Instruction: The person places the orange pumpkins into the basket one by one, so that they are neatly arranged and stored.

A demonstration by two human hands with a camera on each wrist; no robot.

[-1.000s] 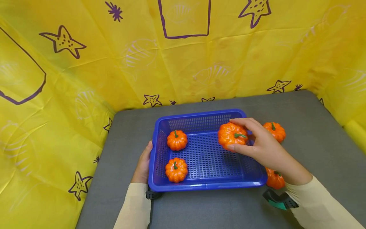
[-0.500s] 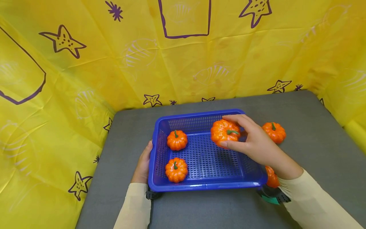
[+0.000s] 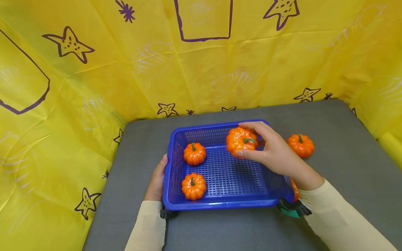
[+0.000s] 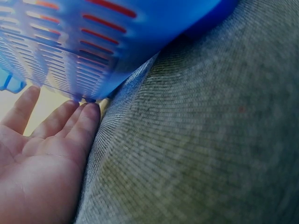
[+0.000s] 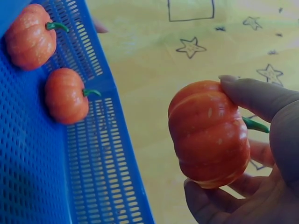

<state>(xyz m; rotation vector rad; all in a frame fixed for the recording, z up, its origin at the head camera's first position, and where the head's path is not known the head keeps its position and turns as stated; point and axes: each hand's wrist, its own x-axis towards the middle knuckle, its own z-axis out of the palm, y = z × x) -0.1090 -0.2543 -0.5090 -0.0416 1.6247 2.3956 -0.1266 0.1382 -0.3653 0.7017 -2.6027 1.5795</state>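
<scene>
My right hand (image 3: 272, 150) pinches a small orange pumpkin (image 3: 239, 142) with a green stem between thumb and fingers. It holds the pumpkin above the right half of a blue plastic basket (image 3: 220, 204). In the right wrist view, the held pumpkin (image 5: 210, 135) has the thumb on one side and fingers on the other. Two more pumpkins stand inside the basket on its left: a back pumpkin (image 3: 194, 154) and a front pumpkin (image 3: 193, 187). Against the basket's left wall rests my left hand (image 3: 158, 177). Its fairly straight fingers (image 4: 60, 119) touch the perforated side in the left wrist view.
A pumpkin (image 3: 300, 145) sits on the grey table (image 3: 345, 167) to the right of the basket. Another pumpkin (image 3: 295, 191) is mostly hidden behind the right wrist and basket corner. Yellow patterned cloth (image 3: 201, 80) hangs behind the table and along its sides.
My right hand has carried its pumpkin left and slightly toward the back, over the basket. The forearm now covers more of the front right pumpkin. My left hand and the basket stay put.
</scene>
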